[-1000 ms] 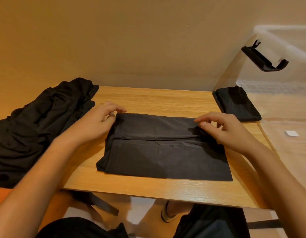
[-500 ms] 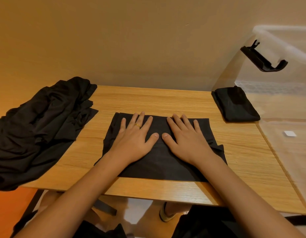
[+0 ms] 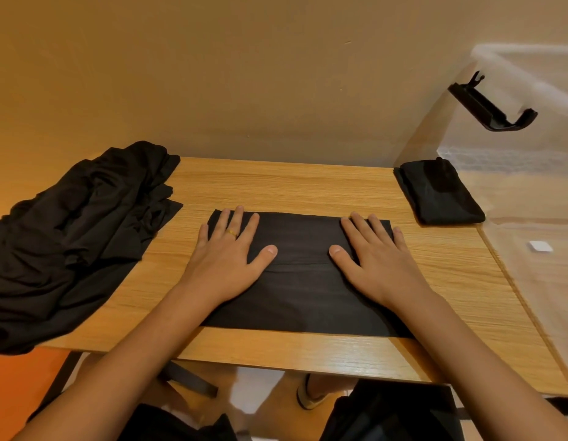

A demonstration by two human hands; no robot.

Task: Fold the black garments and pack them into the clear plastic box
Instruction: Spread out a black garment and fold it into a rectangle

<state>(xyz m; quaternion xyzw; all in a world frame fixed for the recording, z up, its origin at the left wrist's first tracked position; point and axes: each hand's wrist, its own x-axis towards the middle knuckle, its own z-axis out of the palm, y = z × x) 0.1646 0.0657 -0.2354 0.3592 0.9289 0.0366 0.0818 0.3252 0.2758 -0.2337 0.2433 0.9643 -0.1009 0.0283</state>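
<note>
Two hands are lying flat on the work in front of me: the left hand and the right hand are both pressing palm-down, fingers spread wide and gripping nothing, on the folded black garment at the middle of the tabletop. I am noting a gold ring showing on a finger of the left hand. The garment is sitting as a flat rectangle with a horizontal fold line running between the two thumbs, its near edge lying close to the front edge of the tabletop. The left hand is covering the garment's far-left part, with its little finger overhanging onto the wood; the right hand is covering the far-right part. To my left, a loose heap of unfolded black garments is resting on the tabletop's left end and spilling over its edge, apart from the folded piece. To my right, the clear plastic box is standing at the right end of the tabletop, and a small folded black bundle is showing through its transparent wall, lying on the box floor at the near-left corner. A black latch clip is hanging at the box's upper rim. A small white label is showing lower down on the box.
</note>
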